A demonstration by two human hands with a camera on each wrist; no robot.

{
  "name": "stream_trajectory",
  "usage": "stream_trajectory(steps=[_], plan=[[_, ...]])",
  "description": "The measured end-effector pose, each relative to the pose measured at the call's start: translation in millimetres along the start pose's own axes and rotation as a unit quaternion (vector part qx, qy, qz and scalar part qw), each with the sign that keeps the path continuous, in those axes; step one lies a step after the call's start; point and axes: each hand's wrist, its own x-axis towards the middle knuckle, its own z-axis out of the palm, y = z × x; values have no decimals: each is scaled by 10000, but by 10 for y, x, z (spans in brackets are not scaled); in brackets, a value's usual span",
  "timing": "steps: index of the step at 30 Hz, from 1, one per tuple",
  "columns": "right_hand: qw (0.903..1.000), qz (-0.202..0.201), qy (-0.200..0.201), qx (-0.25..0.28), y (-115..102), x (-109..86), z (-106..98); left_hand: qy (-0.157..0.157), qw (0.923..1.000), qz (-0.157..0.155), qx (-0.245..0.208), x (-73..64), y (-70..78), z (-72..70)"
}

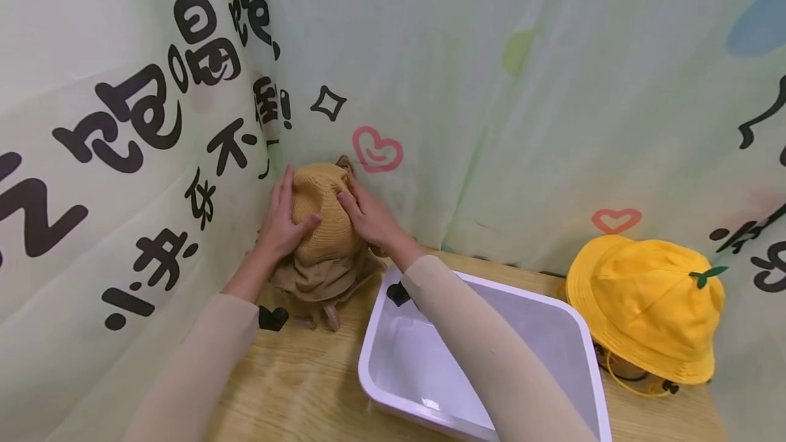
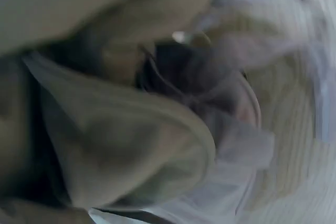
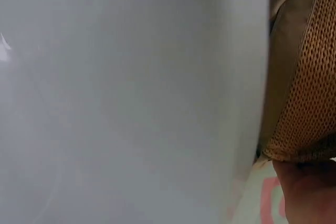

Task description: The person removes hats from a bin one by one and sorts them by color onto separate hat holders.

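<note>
A tan hat with a knit-textured crown and a drooping brown brim stands in the corner. On its left side rests my left hand, fingers extended upward and thumb across the front. My right hand presses the upper right side, where the crown is dented. In the right wrist view the knit crown is at the right edge, with part of my right hand below it. The left wrist view is blurred and shows brown brim fabric with a pale ribbon. Whatever supports the hat is mostly hidden.
A white plastic bin stands under my right forearm. To its right is a yellow bucket hat with a green sprout and a cord. Printed curtains hang behind and to the left of the wooden tabletop.
</note>
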Motion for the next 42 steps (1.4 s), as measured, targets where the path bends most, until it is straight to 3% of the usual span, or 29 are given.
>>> stream_trajectory(steps=[6,12,14,17,19,21,27,32,35,38,42], plan=[[9990,227,70,-372,20,-41,64,237,9991,-334,79,-96,-65,47],[9983,445,-170,-322,84,-48,93,553,9977,-374,-135,-227,-284,125],[9983,389,-289,-313,95,-30,88,513,9976,-451,-152,-277,-357,116],[9987,278,-403,-143,85,-4,45,149,9982,-564,-146,-284,-402,48],[9986,272,-455,-50,65,7,-3,-150,9983,-569,-8,-244,-361,-23],[9983,284,-505,-21,39,12,-56,-238,9987,-455,42,-161,-281,-79],[9959,437,-727,-297,-5,-2,-115,-27,9999,-92,79,30,0,-57],[9961,448,-626,-440,-10,-34,-32,488,9984,-249,131,-35,-76,99],[9967,289,-509,-557,-4,-53,41,720,9970,-279,-97,-103,-147,140],[9980,202,-305,-508,-4,-75,80,691,9971,-185,-267,-128,-176,129],[9997,97,-59,-228,-31,-114,52,478,9984,277,-89,-90,-109,60]])
